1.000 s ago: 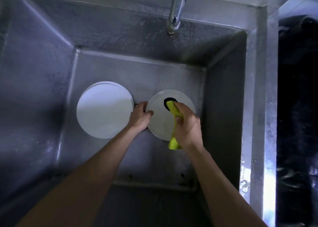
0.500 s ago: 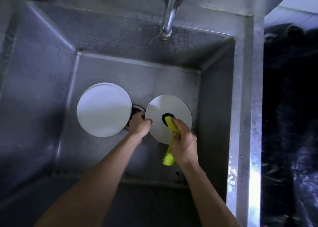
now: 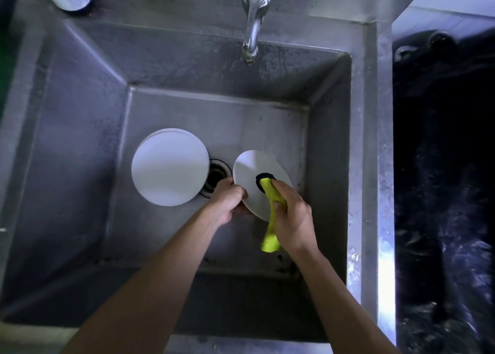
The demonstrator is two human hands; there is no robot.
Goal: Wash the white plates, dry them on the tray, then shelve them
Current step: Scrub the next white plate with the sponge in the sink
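Two bare forearms reach from the near edge down into a deep steel sink (image 3: pixel 80 144). The right hand (image 3: pixel 293 219) has its fingers curled around a yellow-green cloth (image 3: pixel 270 219) and presses the upper end of it on the face of a white plate (image 3: pixel 251 174); the lower end of the cloth hangs down below this hand. The left hand (image 3: pixel 227 201) grips the same plate at its near-left rim, thumb on the face, and the plate is tilted, with its far edge raised from the sink floor. Just beyond the left hand is the round drain (image 3: pixel 217 175). To the left of that hand, a stack of white plates (image 3: pixel 170 167) lies flat on the sink floor and covers a part of the drain. Farther, above the back wall, the tap (image 3: pixel 253 18) points down, well apart from both hands.
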